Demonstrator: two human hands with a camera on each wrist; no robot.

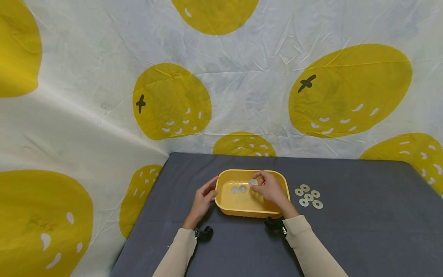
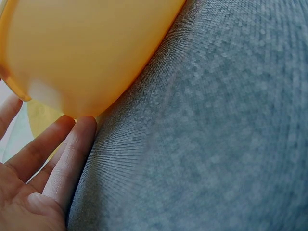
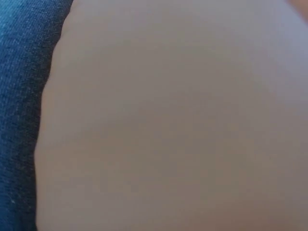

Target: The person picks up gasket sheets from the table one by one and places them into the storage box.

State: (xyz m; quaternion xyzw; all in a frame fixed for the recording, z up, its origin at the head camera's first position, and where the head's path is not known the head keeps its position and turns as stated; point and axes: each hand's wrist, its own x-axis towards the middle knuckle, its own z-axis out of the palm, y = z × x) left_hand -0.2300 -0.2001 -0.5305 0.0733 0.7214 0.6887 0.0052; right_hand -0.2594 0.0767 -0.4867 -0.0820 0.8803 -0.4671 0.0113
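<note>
A yellow plastic tray (image 1: pixel 252 212) lies on the dark cloth. My left hand (image 1: pixel 202 199) is at its left end; in the left wrist view the fairly straight fingers (image 2: pixel 72 159) touch the tray's outer wall (image 2: pixel 96 57). Over the inside of the tray, my right hand (image 1: pixel 271 188) pinches a flat metal washer (image 1: pixel 253 182) between thumb and fingers. Two more washers, one (image 1: pixel 235 189) beside the other (image 1: pixel 243 188), lie flat on the tray floor. Skin fills most of the right wrist view, hiding the fingertips and the washer there.
Right of the tray, several loose washers (image 1: pixel 308 197) lie in a cluster on the cloth-covered table (image 1: pixel 363 215). A white curtain (image 1: pixel 249 96) printed with yellow fruit hangs behind the table and along its left side.
</note>
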